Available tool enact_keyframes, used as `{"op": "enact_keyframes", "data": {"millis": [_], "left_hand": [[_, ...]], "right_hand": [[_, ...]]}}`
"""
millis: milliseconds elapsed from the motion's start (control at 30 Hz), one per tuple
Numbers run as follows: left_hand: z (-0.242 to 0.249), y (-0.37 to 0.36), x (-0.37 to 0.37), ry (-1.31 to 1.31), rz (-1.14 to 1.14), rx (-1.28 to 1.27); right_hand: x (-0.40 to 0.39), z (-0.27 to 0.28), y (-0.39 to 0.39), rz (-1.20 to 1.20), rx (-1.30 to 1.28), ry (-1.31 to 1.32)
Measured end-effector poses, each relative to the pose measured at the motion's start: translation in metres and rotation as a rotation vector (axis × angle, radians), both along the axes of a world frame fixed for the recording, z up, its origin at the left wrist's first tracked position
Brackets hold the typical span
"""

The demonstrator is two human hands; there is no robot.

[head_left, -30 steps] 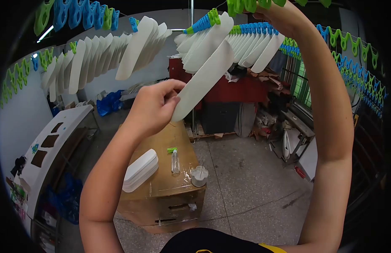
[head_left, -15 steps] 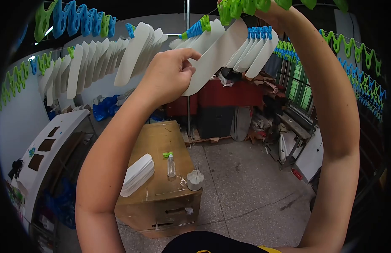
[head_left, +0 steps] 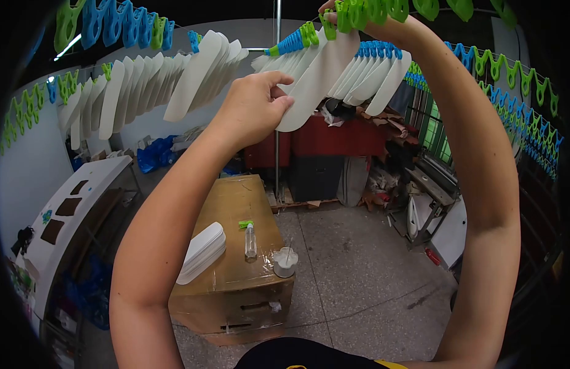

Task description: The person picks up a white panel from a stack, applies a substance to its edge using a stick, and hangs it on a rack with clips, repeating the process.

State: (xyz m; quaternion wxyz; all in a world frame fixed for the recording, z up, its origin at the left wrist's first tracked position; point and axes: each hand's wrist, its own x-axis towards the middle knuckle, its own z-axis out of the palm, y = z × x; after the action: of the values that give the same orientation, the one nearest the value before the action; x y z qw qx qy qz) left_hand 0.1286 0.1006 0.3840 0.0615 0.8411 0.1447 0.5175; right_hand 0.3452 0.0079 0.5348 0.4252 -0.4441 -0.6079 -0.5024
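Several long white insole-shaped pieces hang from blue and green clips on a line overhead. My left hand pinches the lower edge of one white piece between thumb and fingers. That piece slants up to the right, to a green clip. At its top, my right hand has its fingers up at the green clips, which partly hide them. Right of the piece, more white pieces hang from blue clips. Another row of white pieces hangs at the left.
A brown carton below bears a stack of white pieces, a clear bottle and a white cup. A white table stands left. Lines of green and blue clips run at the right.
The held white piece has swung slightly upward and right at its lower end, with my left hand still on it. My right hand has moved slightly left and down at the clips.
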Motion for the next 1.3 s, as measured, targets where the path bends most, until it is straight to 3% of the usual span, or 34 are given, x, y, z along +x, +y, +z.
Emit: {"op": "enact_keyframes", "data": {"millis": [333, 500, 567, 767, 833, 933, 1033, 1167, 1233, 1300], "left_hand": [[-0.037, 0.003, -0.058, 0.042, 0.196, 0.056], [-0.074, -0.002, -0.094, 0.251, 0.292, -0.124], [-0.100, 0.007, -0.108, 0.290, 0.300, -0.151], [-0.190, 0.016, -0.154, 0.532, 0.478, -0.636], [-0.227, 0.028, -0.172, 0.774, 0.553, -0.656], [-0.262, 0.032, -0.186, 0.842, 0.622, -0.725], [-0.267, 0.029, -0.188, 0.722, 0.619, -0.701], [-0.273, 0.039, -0.191, 0.673, 0.694, -0.772], [-0.267, 0.038, -0.188, 0.691, 0.690, -0.788], [-0.266, 0.034, -0.186, 0.700, 0.689, -0.798]], "right_hand": [[-0.020, -0.014, 0.024, -0.039, 0.062, -0.084], [-0.018, -0.017, 0.036, -0.059, 0.090, -0.120], [-0.009, -0.022, 0.039, -0.068, 0.096, -0.131], [0.017, -0.077, 0.019, -0.101, 0.087, -0.149], [0.030, -0.123, 0.007, -0.021, 0.125, -0.150], [0.012, -0.209, -0.018, 0.344, -0.344, 0.318], [0.000, -0.285, -0.021, 0.482, -0.753, 0.657], [-0.020, -0.351, -0.007, 0.464, -0.973, 0.763], [-0.030, -0.368, 0.001, 0.416, -1.101, 0.664], [-0.036, -0.383, 0.009, 0.484, -1.073, 0.669]]}}
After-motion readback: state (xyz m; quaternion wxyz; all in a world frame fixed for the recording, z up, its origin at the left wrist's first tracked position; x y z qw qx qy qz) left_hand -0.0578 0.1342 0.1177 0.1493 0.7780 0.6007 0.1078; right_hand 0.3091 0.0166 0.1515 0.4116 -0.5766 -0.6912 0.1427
